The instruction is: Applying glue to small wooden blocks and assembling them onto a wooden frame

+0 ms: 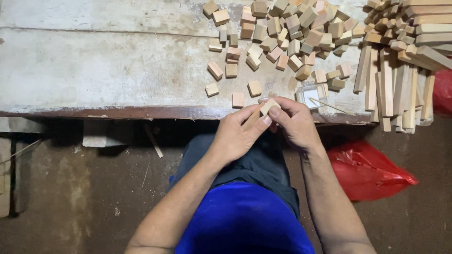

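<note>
A: Head view, what've the hands got?

B: Both meet at the near edge of the table, just past the person's lap. Left hand is closed round a thin wooden stick, thumb & fingers pinching it, stick angled up to the right. Right hand pinches a small wooden block btwn fingertips. Block sits at the stick's far tip, touching or nearly so; can't tell which.

A: So both grips narrow?

B: Yep, both tight on their piece, nothing spread wide.

A: What's round them?

B: Just right of the right hand: a small clear tray w/ white stuff in it and a thin stick resting across its rim. Farther back, a big loose heap of wooden blocks, mid to right of table, w/ a few strays near the edge, e.g. one block just left of the hands. Far right: a stack of long wooden strips, some overhanging the near edge.

A: Below the table?

B: Red plastic bag on the floor, right of the person's right forearm. Person wears a blue top.
</note>
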